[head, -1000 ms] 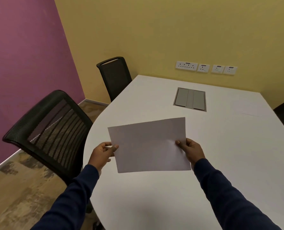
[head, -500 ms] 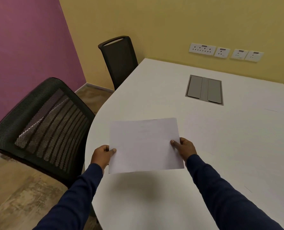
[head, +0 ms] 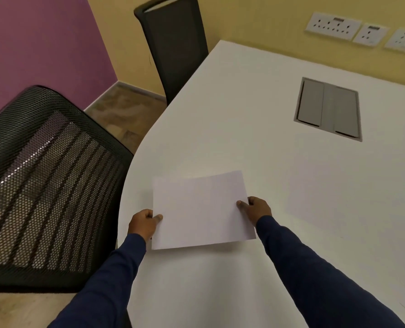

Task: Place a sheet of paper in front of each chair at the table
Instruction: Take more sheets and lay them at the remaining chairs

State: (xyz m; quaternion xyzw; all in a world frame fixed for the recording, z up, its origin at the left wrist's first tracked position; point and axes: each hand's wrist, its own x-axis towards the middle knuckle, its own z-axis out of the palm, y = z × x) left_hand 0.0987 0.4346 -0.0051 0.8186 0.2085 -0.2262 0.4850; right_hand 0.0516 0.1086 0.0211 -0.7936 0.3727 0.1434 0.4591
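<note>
A white sheet of paper point(head: 201, 209) is held flat just above the white table point(head: 244, 114), near its curved left edge. My left hand point(head: 143, 223) pinches the sheet's left edge, thumb on top. My right hand point(head: 255, 208) pinches its right edge. A black mesh chair point(head: 45, 185) stands close on the left, its back beside the table edge near the sheet. A second black chair point(head: 173, 43) stands further along the left side, by the yellow wall.
A grey cable hatch point(head: 328, 108) is set into the table top at the right. White wall sockets point(head: 348, 29) line the yellow wall behind. A purple wall and brown floor point(head: 125, 107) lie to the left.
The sheet has come down toward the table and nearer the left edge. The view has tilted down and shifted left, bringing the near chair closer.
</note>
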